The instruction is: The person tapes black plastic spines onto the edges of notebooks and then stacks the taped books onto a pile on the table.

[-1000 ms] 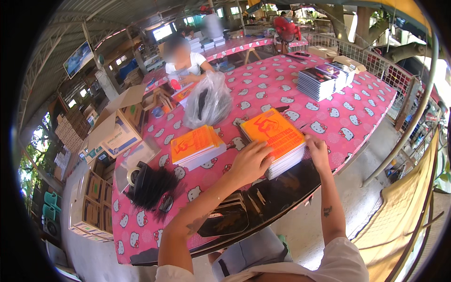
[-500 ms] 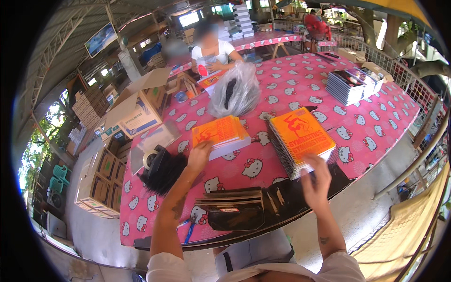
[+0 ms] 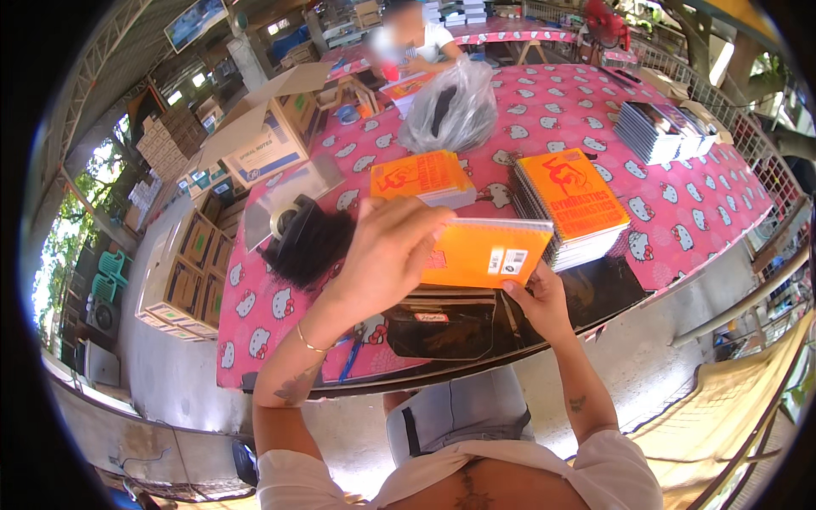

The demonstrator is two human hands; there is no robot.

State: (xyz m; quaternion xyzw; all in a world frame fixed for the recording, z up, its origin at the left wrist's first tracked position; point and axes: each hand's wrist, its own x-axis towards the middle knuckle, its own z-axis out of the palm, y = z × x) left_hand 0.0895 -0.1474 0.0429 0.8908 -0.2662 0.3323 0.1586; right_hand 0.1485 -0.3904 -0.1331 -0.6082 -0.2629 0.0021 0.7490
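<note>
Upright between my hands is an orange notebook (image 3: 476, 255), its face with a white barcode label turned toward me. My left hand (image 3: 393, 242) is closed on its upper left corner, and my right hand (image 3: 541, 299) pinches its lower right corner. Just beyond it to the left lies a stack of orange-covered notebooks (image 3: 422, 176), slightly fanned. To its right stands a taller stack of spiral notebooks (image 3: 571, 197) with orange covers.
A pink patterned cloth (image 3: 552, 110) covers the table. Left of my hands sit a tape dispenser (image 3: 293, 223) and a dark bristly bundle (image 3: 314, 255). Nearer are a black holder (image 3: 438, 331) and a blue pen (image 3: 350, 359). Farther off: a clear plastic bag (image 3: 455, 106), open carton (image 3: 268, 140), dark-covered books (image 3: 653, 133), and a co-worker (image 3: 433, 42).
My hands have left the two stacks and come together in front of me. An orange notebook is now held up between them. The view has tilted downward.
</note>
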